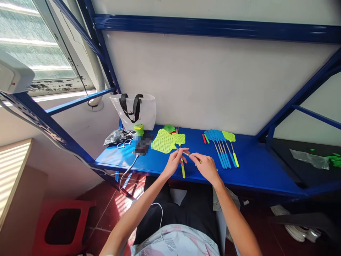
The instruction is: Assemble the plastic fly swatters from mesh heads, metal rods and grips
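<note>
Both hands grip a yellow-green fly swatter (163,141) above the front of the blue table. My left hand (176,160) is closed round its metal rod close to the big mesh head. My right hand (206,166) is closed farther along the rod, at the handle end, which is mostly hidden by the fingers. Beneath them lies a smaller yellow-green swatter (183,170), its handle pointing toward me. To the right, several blue swatters (218,137) lie fanned in a row, with one yellow-green swatter (229,136) at their right end.
A green swatter head (168,128) and red and green handle pieces (205,138) lie on the blue table (255,167). At left are a white bag (147,110), green tub (139,129), scissors (120,145), black plastic bag (114,136) and a blurred dark device (144,145) with cable.
</note>
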`<act>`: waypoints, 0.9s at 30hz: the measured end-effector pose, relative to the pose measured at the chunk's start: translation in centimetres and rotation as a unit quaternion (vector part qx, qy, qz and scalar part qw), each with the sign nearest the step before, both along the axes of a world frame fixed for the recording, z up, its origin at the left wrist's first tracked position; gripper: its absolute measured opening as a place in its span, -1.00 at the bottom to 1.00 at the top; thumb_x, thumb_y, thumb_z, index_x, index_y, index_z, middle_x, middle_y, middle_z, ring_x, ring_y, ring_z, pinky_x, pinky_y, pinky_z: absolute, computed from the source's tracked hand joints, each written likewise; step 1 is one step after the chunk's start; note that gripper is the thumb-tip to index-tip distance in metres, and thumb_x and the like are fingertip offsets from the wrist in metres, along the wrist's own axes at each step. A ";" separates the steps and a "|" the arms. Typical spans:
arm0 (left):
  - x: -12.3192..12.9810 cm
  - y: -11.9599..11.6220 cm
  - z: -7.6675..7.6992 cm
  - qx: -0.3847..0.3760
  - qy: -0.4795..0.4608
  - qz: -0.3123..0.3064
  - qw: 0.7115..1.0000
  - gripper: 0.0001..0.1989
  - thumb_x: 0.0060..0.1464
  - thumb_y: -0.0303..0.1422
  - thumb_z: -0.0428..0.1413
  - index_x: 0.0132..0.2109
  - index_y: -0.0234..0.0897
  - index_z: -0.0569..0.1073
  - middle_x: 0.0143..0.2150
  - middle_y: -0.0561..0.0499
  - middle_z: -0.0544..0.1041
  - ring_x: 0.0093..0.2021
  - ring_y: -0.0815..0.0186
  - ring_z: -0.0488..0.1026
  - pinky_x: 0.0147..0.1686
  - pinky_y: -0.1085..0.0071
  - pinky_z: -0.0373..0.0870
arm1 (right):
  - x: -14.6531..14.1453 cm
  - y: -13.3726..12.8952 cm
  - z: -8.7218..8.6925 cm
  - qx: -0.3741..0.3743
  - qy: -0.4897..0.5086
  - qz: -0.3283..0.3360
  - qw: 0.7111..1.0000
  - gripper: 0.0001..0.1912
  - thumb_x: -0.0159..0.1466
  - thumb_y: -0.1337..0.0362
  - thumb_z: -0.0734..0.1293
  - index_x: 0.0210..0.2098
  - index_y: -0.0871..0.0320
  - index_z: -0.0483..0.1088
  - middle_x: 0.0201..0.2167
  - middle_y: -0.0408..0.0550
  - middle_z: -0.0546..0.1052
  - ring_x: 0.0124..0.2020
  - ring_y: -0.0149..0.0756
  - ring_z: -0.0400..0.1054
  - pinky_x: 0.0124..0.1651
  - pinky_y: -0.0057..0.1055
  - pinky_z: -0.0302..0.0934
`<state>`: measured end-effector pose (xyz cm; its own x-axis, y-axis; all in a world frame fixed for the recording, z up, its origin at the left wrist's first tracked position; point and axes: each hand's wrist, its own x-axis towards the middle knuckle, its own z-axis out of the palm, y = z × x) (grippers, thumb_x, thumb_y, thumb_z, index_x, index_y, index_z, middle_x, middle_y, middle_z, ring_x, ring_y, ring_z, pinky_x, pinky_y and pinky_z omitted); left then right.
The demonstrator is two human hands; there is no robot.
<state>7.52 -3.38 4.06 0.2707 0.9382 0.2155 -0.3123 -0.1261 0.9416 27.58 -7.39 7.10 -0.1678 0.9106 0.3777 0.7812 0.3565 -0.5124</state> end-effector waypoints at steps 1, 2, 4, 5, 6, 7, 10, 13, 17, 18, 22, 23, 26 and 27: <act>0.0 0.0 0.0 -0.001 -0.003 0.004 1.000 -0.31 0.36 0.27 0.19 0.10 -0.29 0.74 0.00 -0.26 0.72 -0.35 0.26 0.61 -0.47 0.40 0.52 | -0.2 -0.1 0.0 -0.002 -0.002 0.008 1.000 -0.53 0.63 -0.15 0.21 0.04 -0.14 0.71 -0.13 -0.05 0.80 -0.14 -0.06 0.72 -0.18 -0.31 0.39; 0.1 -0.1 0.0 0.000 -0.007 0.008 1.000 -0.28 0.36 0.30 0.17 0.05 -0.31 0.74 -0.01 -0.27 0.72 -0.36 0.26 0.61 -0.47 0.40 0.52 | -0.3 -0.2 0.0 -0.003 -0.003 0.012 1.000 -0.55 0.63 -0.15 0.22 0.03 -0.14 0.71 -0.07 -0.06 0.80 -0.09 -0.05 0.72 -0.17 -0.32 0.39; 0.3 -0.3 0.1 0.004 -0.018 0.022 1.000 -0.25 0.35 0.34 0.14 -0.03 -0.32 0.74 -0.09 -0.26 0.73 -0.39 0.27 0.59 -0.48 0.39 0.50 | -0.5 -0.4 0.1 -0.002 -0.001 0.012 1.000 -0.57 0.62 -0.14 0.24 0.01 -0.15 0.71 -0.02 -0.07 0.80 -0.04 -0.03 0.72 -0.16 -0.32 0.38; 0.4 -0.4 0.1 0.008 -0.025 0.031 0.999 -0.25 0.35 0.34 0.14 -0.07 -0.32 0.74 -0.13 -0.25 0.73 -0.40 0.27 0.58 -0.48 0.39 0.49 | -0.6 -0.4 0.1 0.000 -0.002 0.011 1.000 -0.57 0.62 -0.14 0.25 0.00 -0.15 0.71 -0.01 -0.07 0.80 -0.03 -0.03 0.72 -0.16 -0.33 0.37; 0.6 -0.6 0.2 0.012 -0.031 0.041 0.999 -0.25 0.35 0.34 0.14 -0.10 -0.32 0.73 -0.15 -0.24 0.72 -0.41 0.27 0.57 -0.48 0.39 0.49 | -0.7 -0.5 0.2 0.002 -0.005 0.010 1.000 -0.57 0.63 -0.14 0.24 -0.01 -0.15 0.72 -0.02 -0.07 0.80 -0.02 -0.03 0.72 -0.16 -0.33 0.37; 0.7 -0.8 0.3 0.016 -0.037 0.051 0.998 -0.26 0.35 0.34 0.14 -0.12 -0.32 0.73 -0.14 -0.25 0.72 -0.41 0.27 0.57 -0.48 0.39 0.48 | -0.7 -0.6 0.3 0.004 -0.008 0.008 1.000 -0.56 0.63 -0.14 0.24 -0.03 -0.16 0.72 -0.03 -0.07 0.80 -0.01 -0.03 0.72 -0.17 -0.33 0.36; 0.6 -1.0 0.9 0.017 -0.052 0.071 0.996 -0.29 0.36 0.32 0.16 -0.17 -0.32 0.69 -0.03 -0.27 0.72 -0.40 0.28 0.57 -0.47 0.37 0.50 | -0.5 -0.8 0.8 0.008 -0.027 0.000 1.000 -0.56 0.64 -0.13 0.23 -0.05 -0.17 0.72 -0.06 -0.09 0.80 -0.04 -0.03 0.72 -0.20 -0.34 0.32; -0.5 -0.6 1.8 0.008 -0.090 0.128 0.988 -0.34 0.37 0.28 0.18 -0.24 -0.29 0.61 -0.06 -0.21 0.71 -0.45 0.34 0.53 -0.49 0.38 0.49 | 0.9 -0.9 1.6 0.011 -0.045 -0.012 0.999 -0.55 0.63 -0.14 0.24 -0.07 -0.18 0.73 -0.09 -0.10 0.80 -0.11 -0.03 0.71 -0.25 -0.33 0.29; -3.2 1.0 2.9 0.019 -0.124 0.204 0.971 -0.39 0.30 0.24 0.29 -0.30 -0.26 0.54 -0.17 -0.11 0.66 -0.49 0.38 0.47 -0.53 0.42 0.44 | 4.9 -0.2 2.4 0.004 -0.052 -0.014 0.999 -0.53 0.60 -0.19 0.25 -0.10 -0.18 0.75 -0.06 -0.11 0.80 -0.12 -0.01 0.70 -0.29 -0.30 0.29; -4.1 1.5 3.1 0.025 -0.127 0.211 0.969 -0.40 0.31 0.23 0.30 -0.29 -0.26 0.54 -0.18 -0.10 0.65 -0.50 0.39 0.46 -0.54 0.42 0.43 | 6.2 0.1 2.4 -0.002 -0.050 -0.020 0.999 -0.53 0.59 -0.19 0.26 -0.11 -0.19 0.76 -0.05 -0.11 0.80 -0.12 -0.01 0.70 -0.29 -0.30 0.30; -7.5 3.1 3.5 0.045 -0.162 0.265 0.949 -0.43 0.37 0.19 0.26 -0.28 -0.25 0.49 -0.21 -0.04 0.61 -0.53 0.44 0.43 -0.56 0.46 0.40 | 11.6 1.3 1.9 -0.054 -0.037 -0.066 0.996 -0.57 0.51 -0.21 0.32 -0.14 -0.19 0.77 -0.27 -0.13 0.79 -0.28 -0.07 0.68 -0.30 -0.30 0.35; -8.2 3.4 3.5 0.047 -0.168 0.272 0.946 -0.43 0.37 0.19 0.27 -0.28 -0.25 0.48 -0.23 -0.03 0.60 -0.54 0.45 0.41 -0.57 0.47 0.40 | 12.7 1.4 1.8 -0.071 -0.031 -0.070 0.995 -0.57 0.49 -0.22 0.34 -0.14 -0.18 0.77 -0.31 -0.13 0.79 -0.29 -0.08 0.68 -0.29 -0.29 0.37; -9.2 3.9 3.5 0.044 -0.171 0.255 0.951 -0.44 0.34 0.18 0.30 -0.26 -0.26 0.51 -0.21 -0.03 0.61 -0.52 0.43 0.44 -0.57 0.47 0.42 | 15.0 1.5 1.3 -0.070 -0.007 -0.086 0.994 -0.56 0.45 -0.25 0.36 -0.13 -0.17 0.77 -0.20 -0.11 0.81 -0.14 -0.02 0.71 -0.16 -0.25 0.46; -9.2 3.9 3.5 0.040 -0.171 0.242 0.954 -0.46 0.33 0.17 0.31 -0.23 -0.25 0.53 -0.20 -0.04 0.62 -0.50 0.42 0.47 -0.56 0.46 0.43 | 15.3 1.4 1.3 -0.057 -0.002 -0.091 0.994 -0.56 0.45 -0.26 0.37 -0.12 -0.17 0.77 -0.12 -0.10 0.81 -0.06 0.01 0.71 -0.10 -0.23 0.48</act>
<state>-1.67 0.55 7.58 -0.2888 0.9128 0.2889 -0.4876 -0.3999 0.7761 42.90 -5.96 8.38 0.0027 0.9626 0.2710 0.8291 0.1493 -0.5387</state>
